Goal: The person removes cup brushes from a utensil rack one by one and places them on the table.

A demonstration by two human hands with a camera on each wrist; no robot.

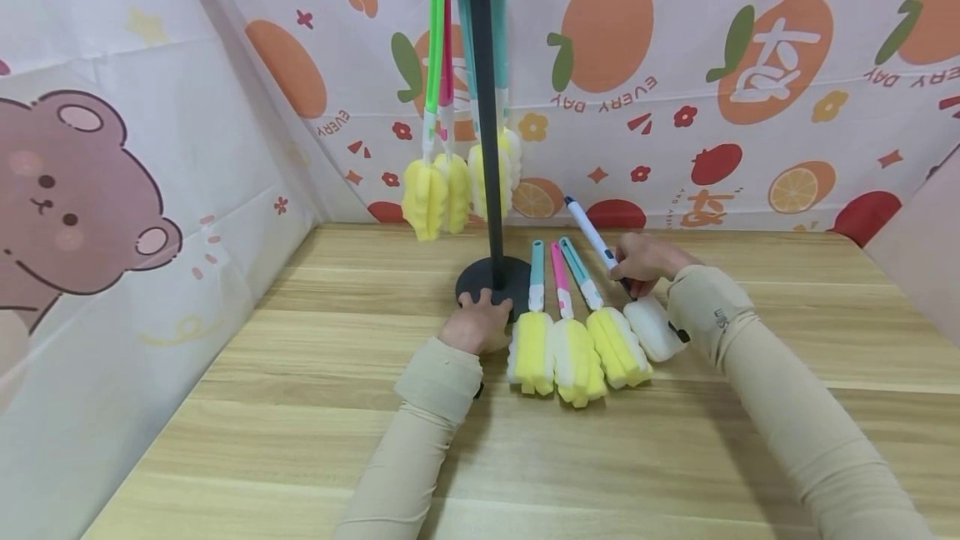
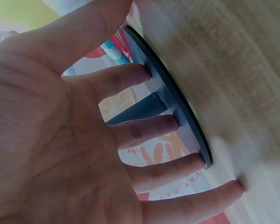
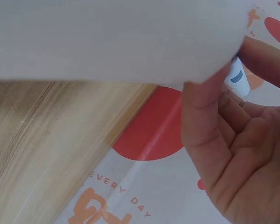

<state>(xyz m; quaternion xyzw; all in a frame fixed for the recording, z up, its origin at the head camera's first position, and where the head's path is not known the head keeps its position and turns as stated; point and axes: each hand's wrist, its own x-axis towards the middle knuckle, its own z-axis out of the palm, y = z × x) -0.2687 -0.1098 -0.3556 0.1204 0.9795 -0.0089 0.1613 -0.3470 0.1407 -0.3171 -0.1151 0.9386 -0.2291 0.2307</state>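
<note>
My left hand (image 1: 478, 323) rests its spread fingertips on the round black base (image 1: 519, 280) of an upright stand. In the left wrist view the fingers reach over the rim of that base (image 2: 170, 86), and the little finger is down at the tabletop. With my right hand (image 1: 648, 261) I pinch a sponge brush near its head, thumb and fingers round the neck. This brush has a white sponge head (image 1: 654, 332) and a white handle (image 1: 588, 227) with a dark blue tip, pointing toward the back. Its sponge (image 3: 121, 42) fills the top of the right wrist view.
Three brushes with yellow-and-white sponge heads (image 1: 577, 361) lie side by side on the wooden table (image 1: 300, 440), between my hands. Several more brushes (image 1: 425, 198) with green, pink and teal handles hang from hooks atop the black pole (image 1: 487, 107). A fruit-print cloth (image 1: 675, 165) hangs behind.
</note>
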